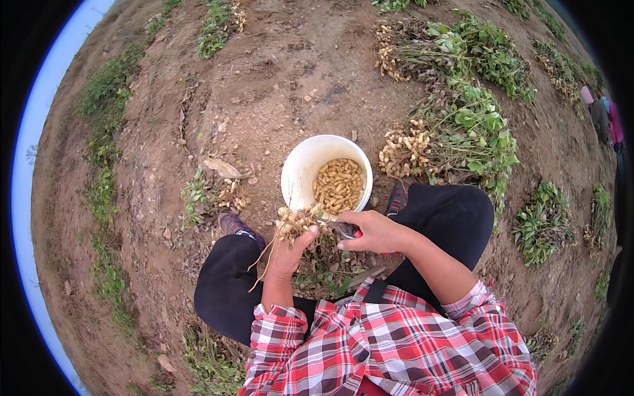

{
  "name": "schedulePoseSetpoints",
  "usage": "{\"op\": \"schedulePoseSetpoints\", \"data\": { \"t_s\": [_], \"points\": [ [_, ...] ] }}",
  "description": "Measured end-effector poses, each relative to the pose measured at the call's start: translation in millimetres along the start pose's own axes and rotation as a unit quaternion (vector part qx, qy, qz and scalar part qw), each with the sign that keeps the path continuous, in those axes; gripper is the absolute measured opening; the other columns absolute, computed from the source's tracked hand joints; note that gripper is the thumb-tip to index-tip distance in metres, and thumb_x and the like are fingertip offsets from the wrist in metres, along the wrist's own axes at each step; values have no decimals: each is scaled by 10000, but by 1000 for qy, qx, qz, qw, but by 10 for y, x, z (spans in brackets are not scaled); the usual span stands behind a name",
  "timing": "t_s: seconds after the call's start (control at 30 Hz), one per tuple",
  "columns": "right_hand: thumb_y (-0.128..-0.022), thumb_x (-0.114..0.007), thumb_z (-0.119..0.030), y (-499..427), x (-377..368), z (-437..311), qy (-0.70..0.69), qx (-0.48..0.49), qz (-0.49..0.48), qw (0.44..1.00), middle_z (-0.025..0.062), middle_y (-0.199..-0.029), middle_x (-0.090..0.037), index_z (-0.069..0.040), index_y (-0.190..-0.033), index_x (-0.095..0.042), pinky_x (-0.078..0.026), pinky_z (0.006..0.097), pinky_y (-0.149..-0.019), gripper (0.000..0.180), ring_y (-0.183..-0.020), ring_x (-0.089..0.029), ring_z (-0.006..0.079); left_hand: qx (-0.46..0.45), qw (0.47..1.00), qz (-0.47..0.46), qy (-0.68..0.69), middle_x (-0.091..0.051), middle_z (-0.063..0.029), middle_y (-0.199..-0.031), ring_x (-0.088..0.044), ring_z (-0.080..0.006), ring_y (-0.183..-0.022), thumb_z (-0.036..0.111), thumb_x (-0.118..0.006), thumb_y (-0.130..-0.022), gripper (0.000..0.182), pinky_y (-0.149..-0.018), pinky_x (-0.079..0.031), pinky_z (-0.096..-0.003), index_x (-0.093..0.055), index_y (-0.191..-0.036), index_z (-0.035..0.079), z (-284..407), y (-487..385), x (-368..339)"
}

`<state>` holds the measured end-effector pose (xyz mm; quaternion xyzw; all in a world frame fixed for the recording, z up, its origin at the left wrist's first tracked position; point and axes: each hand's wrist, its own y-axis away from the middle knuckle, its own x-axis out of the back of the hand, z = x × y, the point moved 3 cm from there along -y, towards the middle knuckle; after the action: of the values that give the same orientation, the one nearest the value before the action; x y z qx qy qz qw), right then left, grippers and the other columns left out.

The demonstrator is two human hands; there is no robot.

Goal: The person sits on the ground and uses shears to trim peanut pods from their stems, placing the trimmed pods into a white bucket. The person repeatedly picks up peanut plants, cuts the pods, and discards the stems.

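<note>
My left hand point(288, 252) grips a peanut plant point(296, 222) by its stems, with roots and a cluster of pods sticking up past the fingers. My right hand point(371, 230) is closed around a cutting tool with red on its handles point(346, 229), probably pruning shears. The tool's metal end meets the right side of the pod cluster. Just beyond both hands stands a white plastic bucket point(301, 173), its near rim partly hidden by the cluster. Loose peanuts in their shells point(341, 185) cover the bucket's bottom.
Right of the bucket lies a large heap of pulled peanut plants point(460, 133), pods toward the bucket. A small plant with pods point(230, 194) lies to the left. My knees flank the bucket's near side. Another person point(607, 121) is at the far right edge.
</note>
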<state>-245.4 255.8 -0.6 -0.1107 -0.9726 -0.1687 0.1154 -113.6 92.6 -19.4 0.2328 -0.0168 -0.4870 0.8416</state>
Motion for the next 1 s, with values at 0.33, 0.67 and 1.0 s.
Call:
{"op": "schedulePoseSetpoints", "data": {
  "t_s": [0.33, 0.67, 1.0],
  "points": [
    [-849, -683, -387, -97, -122, 121, -113, 7, -47, 992, 139, -900, -597, 7, -1106, -554, -467, 359, -804, 488, -889, -581, 237, -3, 998, 53, 31, -617, -10, -952, -570, -110, -861, 118, -710, -822, 306, -747, -475, -277, -597, -1091, 24, -17, 4, -45],
    [-909, -656, -308, -102, -161, 44, -363, -118, -140, 914, -65, -680, -438, -83, -1012, -576, -327, 218, -468, 260, -533, -392, 34, -12, 999, -21, 26, -622, -11, -889, -571, -106, -782, 117, -717, -806, 217, -700, -472, -274, -611, -986, 54, -104, -93, 128],
    [-918, -647, -298, -206, -136, 49, -368, -113, 5, 923, -32, -717, -502, -75, -1015, -597, -351, 221, -483, 249, -551, -434, 56, -15, 997, -36, 66, -568, -16, -842, -546, -134, -823, 66, -697, -775, 305, -769, -452, -290, -545, -1038, 66, -66, -63, 198]
  ]
}}
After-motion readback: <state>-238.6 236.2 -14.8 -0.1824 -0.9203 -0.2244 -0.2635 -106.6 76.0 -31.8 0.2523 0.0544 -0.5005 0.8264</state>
